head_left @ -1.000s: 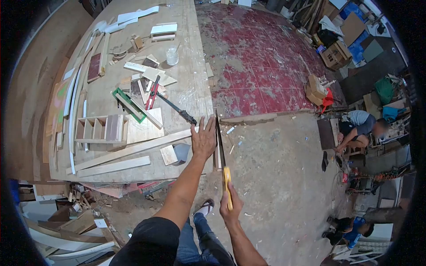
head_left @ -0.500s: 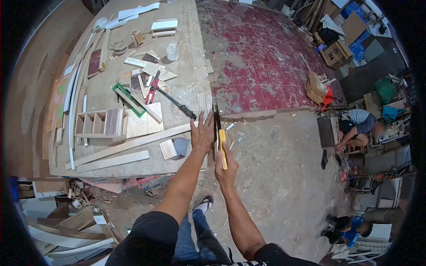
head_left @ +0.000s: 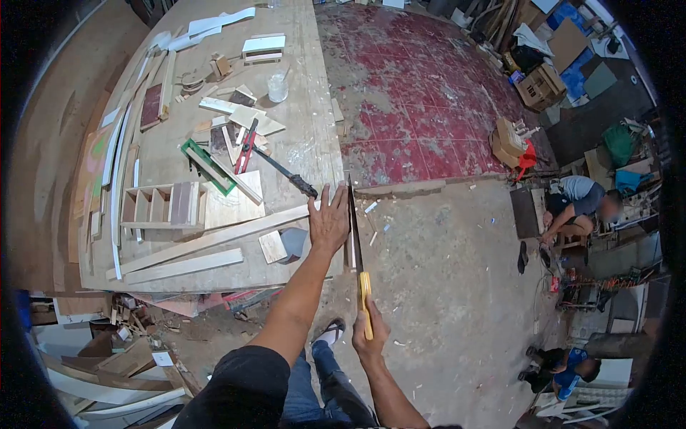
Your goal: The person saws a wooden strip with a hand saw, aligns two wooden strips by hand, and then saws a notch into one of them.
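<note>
My right hand (head_left: 371,332) is wrapped round the yellow handle of a handsaw (head_left: 355,229), off the table's right edge. The long dark blade runs up from the handle, its far part passing close beside my left hand (head_left: 329,223). That left hand lies flat with fingers stretched out, pressing on the right end of a long pale wood strip (head_left: 236,232). The strip slants across the tabletop to its lower left. Beyond my left fingertips lies a black bar-like tool (head_left: 289,176). Near my left wrist sit a small wood block (head_left: 272,247) and a grey rounded piece (head_left: 293,242).
The worktable (head_left: 307,107) carries a compartmented wooden box (head_left: 164,202), a green frame (head_left: 207,168), a red tool (head_left: 247,146), a clear jar (head_left: 278,86) and offcuts. Two people sit at the right, one in a striped shirt (head_left: 582,191), one in a blue shirt (head_left: 570,368).
My right hand has drawn the saw back toward my body, so the handle is lower and farther from the table. My left hand stays pressed on the strip.
</note>
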`<control>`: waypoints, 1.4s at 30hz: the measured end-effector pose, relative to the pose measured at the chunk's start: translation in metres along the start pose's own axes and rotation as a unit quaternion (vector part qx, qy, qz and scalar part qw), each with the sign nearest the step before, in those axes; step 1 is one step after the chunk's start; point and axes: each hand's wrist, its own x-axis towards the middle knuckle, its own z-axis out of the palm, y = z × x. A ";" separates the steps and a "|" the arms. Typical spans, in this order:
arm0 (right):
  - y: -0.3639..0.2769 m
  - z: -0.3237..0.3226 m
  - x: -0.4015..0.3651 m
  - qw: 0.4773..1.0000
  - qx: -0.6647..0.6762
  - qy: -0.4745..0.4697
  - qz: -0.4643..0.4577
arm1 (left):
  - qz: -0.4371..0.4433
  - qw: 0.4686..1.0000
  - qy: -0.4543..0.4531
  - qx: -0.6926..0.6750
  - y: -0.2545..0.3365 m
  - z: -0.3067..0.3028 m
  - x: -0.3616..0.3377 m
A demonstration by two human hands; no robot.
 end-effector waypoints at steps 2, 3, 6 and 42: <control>-0.002 -0.002 0.002 1.000 -0.018 0.001 0.000 | 0.005 1.000 0.000 -0.005 0.001 -0.001 -0.006; -0.002 0.004 0.023 1.000 -0.017 0.000 -0.005 | 0.003 1.000 0.014 -0.006 0.000 -0.004 -0.002; -0.013 0.037 0.096 1.000 0.028 0.001 0.005 | 0.014 0.999 0.034 0.012 -0.002 0.000 -0.001; -0.007 -0.021 -0.040 0.999 -0.020 -0.025 0.044 | 0.001 1.000 0.011 0.004 0.001 -0.003 0.000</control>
